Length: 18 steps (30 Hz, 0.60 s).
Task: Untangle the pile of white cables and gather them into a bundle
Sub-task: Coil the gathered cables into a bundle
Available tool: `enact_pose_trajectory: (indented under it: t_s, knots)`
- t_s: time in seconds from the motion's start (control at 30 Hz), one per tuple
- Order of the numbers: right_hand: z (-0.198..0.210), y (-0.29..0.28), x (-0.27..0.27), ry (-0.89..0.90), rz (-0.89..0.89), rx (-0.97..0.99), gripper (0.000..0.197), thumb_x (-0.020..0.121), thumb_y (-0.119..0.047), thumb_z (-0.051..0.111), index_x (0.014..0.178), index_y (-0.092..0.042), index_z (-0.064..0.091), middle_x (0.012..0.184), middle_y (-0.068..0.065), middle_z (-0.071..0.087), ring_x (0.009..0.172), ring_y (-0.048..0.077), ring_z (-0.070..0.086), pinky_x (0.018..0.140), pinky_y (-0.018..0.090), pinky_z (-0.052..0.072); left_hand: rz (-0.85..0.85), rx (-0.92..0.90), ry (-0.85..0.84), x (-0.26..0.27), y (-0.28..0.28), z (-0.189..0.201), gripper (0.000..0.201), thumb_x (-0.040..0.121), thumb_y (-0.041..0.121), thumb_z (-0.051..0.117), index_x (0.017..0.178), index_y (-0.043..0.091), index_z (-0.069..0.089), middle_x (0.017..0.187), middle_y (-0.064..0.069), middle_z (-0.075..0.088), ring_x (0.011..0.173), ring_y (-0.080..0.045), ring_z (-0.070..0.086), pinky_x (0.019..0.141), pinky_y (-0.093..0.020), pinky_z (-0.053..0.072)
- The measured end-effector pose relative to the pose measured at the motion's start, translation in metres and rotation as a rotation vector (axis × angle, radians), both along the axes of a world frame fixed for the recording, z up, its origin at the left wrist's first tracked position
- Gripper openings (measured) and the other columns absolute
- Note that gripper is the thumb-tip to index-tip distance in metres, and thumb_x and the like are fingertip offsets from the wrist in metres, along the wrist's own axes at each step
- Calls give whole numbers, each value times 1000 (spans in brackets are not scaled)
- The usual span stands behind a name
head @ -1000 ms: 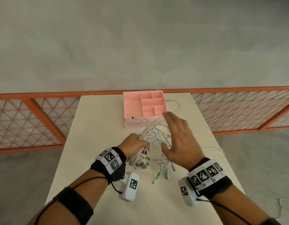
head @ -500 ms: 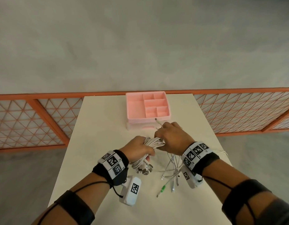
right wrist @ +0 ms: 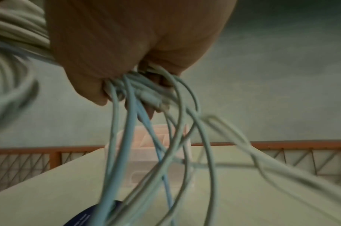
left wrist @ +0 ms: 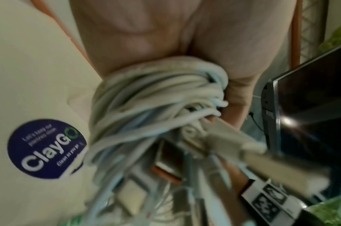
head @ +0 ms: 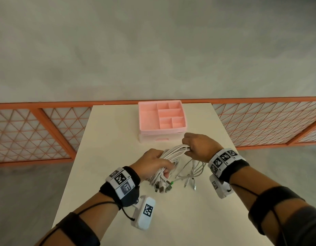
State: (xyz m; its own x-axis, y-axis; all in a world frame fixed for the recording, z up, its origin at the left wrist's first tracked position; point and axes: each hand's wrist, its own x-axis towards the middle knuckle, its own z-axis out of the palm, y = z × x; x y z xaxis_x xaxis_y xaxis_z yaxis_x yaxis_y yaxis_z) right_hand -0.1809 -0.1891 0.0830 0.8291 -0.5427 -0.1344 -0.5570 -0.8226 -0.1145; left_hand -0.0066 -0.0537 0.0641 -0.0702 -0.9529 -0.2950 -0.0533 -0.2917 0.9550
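Note:
A bundle of white cables (head: 173, 155) stretches between my two hands above the cream table (head: 109, 139). My left hand (head: 153, 166) grips the near end, fingers wrapped round the strands (left wrist: 156, 94), with metal plugs (head: 161, 188) dangling below it. At the far end my right hand (head: 198, 146) grips the strands in a fist (right wrist: 127, 53). Loose cable ends (head: 191, 171) hang from that fist down to the table, their loops blurred in the right wrist view (right wrist: 165, 137). One plug has a green tip (head: 172, 183).
A pink compartment tray (head: 144, 119) on a pale drawer base stands at the table's far middle, just beyond my right hand. Orange lattice railing (head: 38, 130) runs behind the table. A round blue sticker (left wrist: 45, 149) lies on the tabletop. A dark screen (left wrist: 311, 107) shows at the right.
My right hand went from open above the pile to gripping the strands, then drew them rightward. The bundle now stretches between both hands. My left hand kept its grip.

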Motion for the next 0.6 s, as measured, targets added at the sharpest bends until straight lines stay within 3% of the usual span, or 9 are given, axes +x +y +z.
enact_pose_trajectory:
  t_s: [0.1,0.2,0.3,0.4,0.47,0.6]
  knots:
    - [3,-3,-5,-118,-52,65,19,88,-16,60,77,-17,45,76,-1,50,72,26,52,64,32,35,4,-1,139,-5,1,7,16,76,8,63,66,1,54,60,-12,48,62,-29,55,77,-42,49]
    - [5,-3,-4,-165,-113,67,15,90,-16,59,83,-17,46,75,10,63,72,30,58,61,34,38,15,11,292,-10,-1,16,17,77,6,61,62,4,55,60,-12,45,63,-30,57,80,-45,53]
    - [9,2,-2,-287,-183,59,9,88,-15,60,92,-10,53,77,12,65,73,36,61,60,37,44,-15,3,456,-14,-3,26,17,80,4,57,64,5,56,55,-8,41,55,-25,57,85,-51,51]
    - [12,19,3,-416,-301,54,17,91,-22,60,93,-11,46,80,12,64,69,33,57,59,35,41,-58,21,690,-20,-6,36,4,77,8,59,76,7,55,54,-2,40,53,-17,50,79,-43,56]
    - [11,33,6,-493,-368,101,27,91,-28,63,98,-14,41,82,12,64,68,32,56,60,35,42,-81,57,808,-23,-6,41,13,75,11,59,80,11,48,53,2,42,52,-15,49,77,-38,56]
    - [6,48,10,-610,-443,168,38,85,-35,67,102,-15,40,80,9,64,71,35,61,62,38,48,-84,56,868,-24,-4,45,19,73,14,59,84,13,44,51,4,42,51,-14,49,76,-36,56]
